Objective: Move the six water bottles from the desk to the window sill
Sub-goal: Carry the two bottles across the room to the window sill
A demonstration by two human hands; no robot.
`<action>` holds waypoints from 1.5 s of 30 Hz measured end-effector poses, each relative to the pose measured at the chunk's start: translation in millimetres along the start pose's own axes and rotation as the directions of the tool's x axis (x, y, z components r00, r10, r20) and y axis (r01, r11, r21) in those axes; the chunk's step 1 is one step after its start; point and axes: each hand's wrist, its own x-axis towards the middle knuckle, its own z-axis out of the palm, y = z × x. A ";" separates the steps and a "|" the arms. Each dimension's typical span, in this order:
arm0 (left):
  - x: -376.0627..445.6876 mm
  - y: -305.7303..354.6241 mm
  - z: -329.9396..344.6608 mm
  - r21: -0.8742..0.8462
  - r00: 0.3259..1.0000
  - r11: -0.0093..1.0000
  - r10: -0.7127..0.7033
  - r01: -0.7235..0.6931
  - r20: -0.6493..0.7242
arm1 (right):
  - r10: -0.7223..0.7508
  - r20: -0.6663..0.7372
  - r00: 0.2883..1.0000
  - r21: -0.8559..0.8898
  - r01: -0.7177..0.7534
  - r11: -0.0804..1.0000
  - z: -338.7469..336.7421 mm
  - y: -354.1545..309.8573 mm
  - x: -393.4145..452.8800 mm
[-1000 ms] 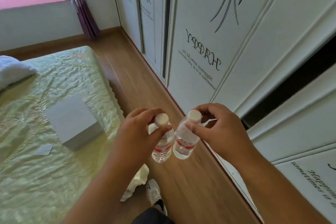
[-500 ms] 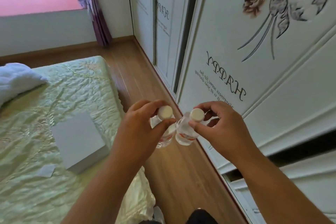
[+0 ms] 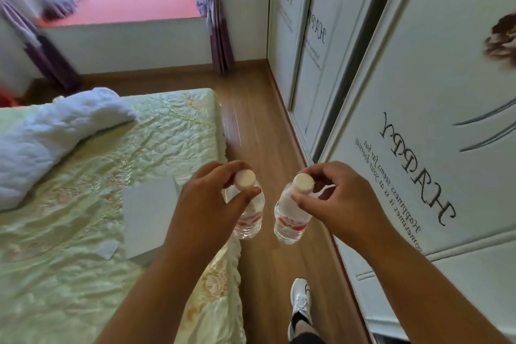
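**Carrying two bottles down the aisle to the sill**

A white sneaker (image 3: pixel 300 303) steps along the wooden floor (image 3: pixel 259 131) between bed (image 3: pixel 83 260) and wardrobe (image 3: pixel 418 92). The left hand (image 3: pixel 206 212) pinches one water bottle (image 3: pixel 248 218) just under its white cap, fingers (image 3: pixel 245 194) curled round the neck; the right hand (image 3: pixel 343 204) holds a second water bottle (image 3: pixel 289 222) the same way. Both bottles hang upright, near each other but apart. To do this well, I judge: keep the neck grips firm, stop the bottles swinging together, and walk the aisle straight. Far ahead, the pink window sill (image 3: pixel 125 8) lies bare where visible; stand the bottles well back from its edge.
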 end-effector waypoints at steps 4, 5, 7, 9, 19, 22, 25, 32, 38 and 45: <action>41.8 15.6 16.5 0.036 0.998 0.998 -0.043 0.045 -0.046 | -0.051 0.026 0.998 0.024 0.050 0.998 -23.1 18.7 56.6; 51.9 18.7 22.1 0.042 0.997 0.998 -0.049 0.052 -0.063 | -0.062 0.031 0.998 0.028 0.062 0.998 -28.4 24.0 70.1; 69.1 22.8 34.0 0.040 0.993 0.997 -0.064 0.069 -0.103 | -0.089 0.047 0.995 0.032 0.087 0.996 -37.7 34.5 95.2; 83.1 25.9 46.3 0.023 0.986 0.996 -0.083 0.088 -0.142 | -0.113 0.068 0.991 0.029 0.111 0.993 -46.6 45.2 117.9; 138.3 33.1 84.2 -0.035 0.971 0.990 -0.143 0.139 -0.193 | -0.156 0.116 0.981 0.047 0.151 0.987 -71.0 76.7 195.6; 159.9 25.3 93.1 -0.051 0.974 0.987 -0.156 0.150 -0.162 | -0.135 0.132 0.982 0.044 0.130 0.991 -68.4 84.9 215.3; 186.4 10.9 102.8 -0.045 0.977 0.985 -0.170 0.165 -0.129 | -0.117 0.137 0.984 0.045 0.112 0.993 -63.4 91.5 237.1; 285.5 -29.8 107.2 -0.069 0.989 0.992 -0.115 0.109 -0.094 | -0.059 0.108 0.992 -0.004 0.060 0.998 -43.4 91.2 316.1; 381.8 -59.8 88.5 -0.055 0.994 0.998 -0.020 0.014 -0.108 | -0.040 0.052 0.998 -0.031 0.042 0.999 -22.4 70.2 404.2; 467.0 -107.7 62.8 -0.044 0.996 0.999 0.023 -0.027 -0.085 | -0.057 -0.003 0.998 -0.069 0.057 0.996 16.3 50.7 487.2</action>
